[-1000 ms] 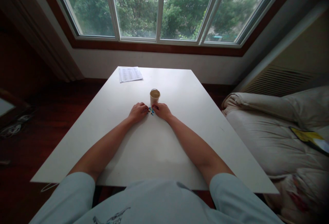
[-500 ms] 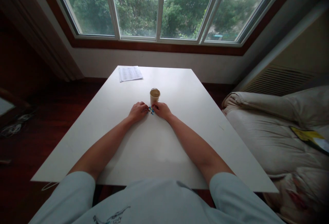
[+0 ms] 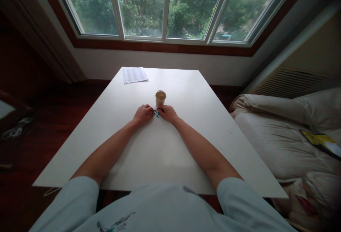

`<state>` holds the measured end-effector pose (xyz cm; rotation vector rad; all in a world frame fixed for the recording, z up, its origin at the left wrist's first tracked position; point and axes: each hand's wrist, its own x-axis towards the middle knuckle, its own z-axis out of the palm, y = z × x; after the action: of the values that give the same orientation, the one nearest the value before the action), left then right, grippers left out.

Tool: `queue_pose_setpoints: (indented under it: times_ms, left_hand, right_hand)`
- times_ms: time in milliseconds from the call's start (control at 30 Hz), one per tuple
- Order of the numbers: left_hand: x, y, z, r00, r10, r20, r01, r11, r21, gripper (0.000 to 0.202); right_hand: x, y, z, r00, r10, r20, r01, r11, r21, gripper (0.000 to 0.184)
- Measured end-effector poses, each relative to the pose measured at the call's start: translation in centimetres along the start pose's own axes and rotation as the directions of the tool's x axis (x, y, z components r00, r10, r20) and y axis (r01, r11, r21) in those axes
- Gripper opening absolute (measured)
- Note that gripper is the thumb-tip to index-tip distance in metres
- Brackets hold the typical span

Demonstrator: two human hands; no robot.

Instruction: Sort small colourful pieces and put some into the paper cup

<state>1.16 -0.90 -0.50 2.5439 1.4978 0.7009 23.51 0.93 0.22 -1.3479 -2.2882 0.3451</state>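
Several tiny blue, yellow and dark pieces (image 3: pixel 157 113) lie in a small heap on the white table (image 3: pixel 165 161); their kind is too small to make out. On the left of the heap rests my left hand (image 3: pixel 144 114), its fingers curled in at the pieces. From the other side my right hand (image 3: pixel 167 113) touches the heap, thumb and fingers drawn together. Whatever either hand's fingertips hold is too small to name. Just behind my right hand stands a small beige bucket (image 3: pixel 160 98) with a thin handle, upright, its inside partly visible.
Printed sheets of paper (image 3: pixel 135 75) lie at the table's far left corner. A window (image 3: pixel 165 8) is beyond the table. To the right is a cream sofa (image 3: pixel 266 136) with a yellow and black item (image 3: pixel 319 140) on it. Cables (image 3: pixel 16 129) lie on the floor at left.
Both hands stay almost in place around the heap, with only slight shifts among the small pieces. The whole view has moved very slightly.
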Motion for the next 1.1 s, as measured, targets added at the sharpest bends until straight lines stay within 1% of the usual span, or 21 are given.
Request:
queue_pose_setpoints:
  times_ms: [267,433,633,1100]
  left_hand:
    - [-0.02,0.21,-0.29,1.0,-0.009,0.003,0.009,1.0,-0.01,0.022]
    - [0.0,0.26,-0.33,1.0,-0.009,0.005,0.01,1.0,-0.014,0.023]
    - [-0.01,0.11,-0.24,1.0,-0.002,0.005,0.002,1.0,-0.021,0.023]
    - [0.0,-0.08,-0.11,1.0,-0.018,-0.001,0.018,0.999,-0.034,0.022]
  right_hand:
    - [-0.04,-0.44,-0.34,1.0,0.02,0.011,-0.02,1.0,-0.006,0.023]
    - [-0.02,-0.32,-0.25,0.999,0.029,0.015,-0.029,1.0,-0.004,0.024]
    - [-0.03,-0.18,-0.14,1.0,0.014,0.001,-0.014,1.0,0.003,0.024]
    - [0.06,-0.24,-0.15,1.0,0.001,0.008,-0.001,1.0,-0.003,0.024]
